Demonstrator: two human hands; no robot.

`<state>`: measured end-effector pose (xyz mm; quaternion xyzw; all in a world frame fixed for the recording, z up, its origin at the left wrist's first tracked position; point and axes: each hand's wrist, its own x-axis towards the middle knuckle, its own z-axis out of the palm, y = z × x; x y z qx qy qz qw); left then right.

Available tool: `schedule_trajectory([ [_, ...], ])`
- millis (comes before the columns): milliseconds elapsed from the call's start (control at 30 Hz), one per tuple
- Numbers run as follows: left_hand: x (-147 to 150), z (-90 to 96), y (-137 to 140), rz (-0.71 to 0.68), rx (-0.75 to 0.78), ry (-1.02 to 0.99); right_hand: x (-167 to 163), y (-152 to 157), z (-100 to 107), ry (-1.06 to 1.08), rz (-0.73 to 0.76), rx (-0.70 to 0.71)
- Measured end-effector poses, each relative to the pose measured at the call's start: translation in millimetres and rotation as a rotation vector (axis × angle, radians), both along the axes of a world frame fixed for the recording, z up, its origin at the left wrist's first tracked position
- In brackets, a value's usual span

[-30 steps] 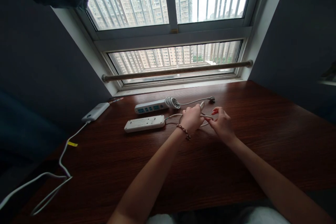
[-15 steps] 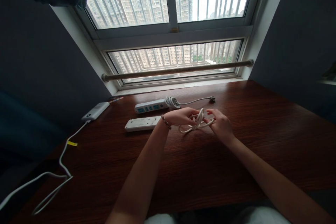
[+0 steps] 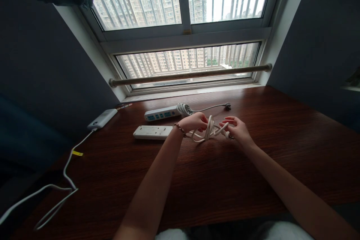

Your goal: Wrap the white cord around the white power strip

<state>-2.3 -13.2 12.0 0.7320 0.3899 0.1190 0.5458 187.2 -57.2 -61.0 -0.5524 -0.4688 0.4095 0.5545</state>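
On the dark wooden desk (image 3: pixel 219 180) lies a white power strip (image 3: pixel 153 132) whose white cord (image 3: pixel 209 132) is gathered into loops between my hands. My left hand (image 3: pixel 194 122), with a braided bracelet at the wrist, grips the loops from the left. My right hand (image 3: pixel 237 129) pinches the plug end of the same cord on the right. Both hands hover just above the desk, close to each other.
A second power strip with blue sockets (image 3: pixel 161 113), its cord coiled (image 3: pixel 184 109), lies behind near the window sill. A white power bank (image 3: pixel 102 119) sits at the left with a cable (image 3: pixel 67 165) running off the desk's left edge. A wooden rod (image 3: pixel 191 75) spans the window.
My left hand turned over and lifted the cord off the desk. The cord went from one flat loop to a bundle of loops held between both hands.
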Motion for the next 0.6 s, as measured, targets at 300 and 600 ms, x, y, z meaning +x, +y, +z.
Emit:
schedule_trajectory([
  [300,5.9,-2.5,-2.2,0.06,-0.144,-0.092,-0.7,-0.8,1.1,0.426,0.007,-0.184],
  [600,-0.2,-5.7,3.9,0.134,-0.056,-0.047,-4.0,0.3,-4.2,0.547,-0.014,-0.084],
])
